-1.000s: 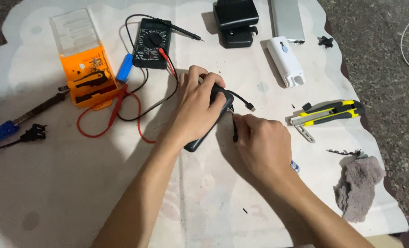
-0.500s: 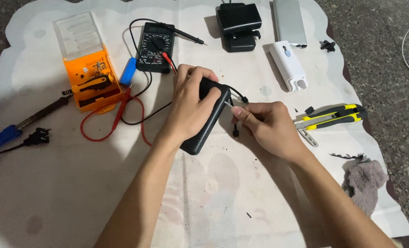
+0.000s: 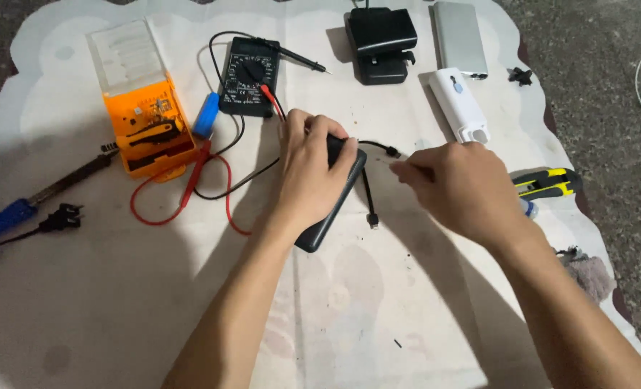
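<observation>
head view: left hand (image 3: 312,169) lies closed over the upper end of a black power bank (image 3: 332,211), which rests slantwise mid-way on a white cloth (image 3: 378,317) over the floor; two short black cables (image 3: 369,196) trail from its top. right hand (image 3: 461,189), just right of the bank, has fingertips pinched, though whether on the cable's end cannot be told. nearby: black multimeter (image 3: 248,78) with red lead (image 3: 191,194), orange tool case (image 3: 147,122), white device (image 3: 458,105), yellow-black utility knife (image 3: 547,183).
</observation>
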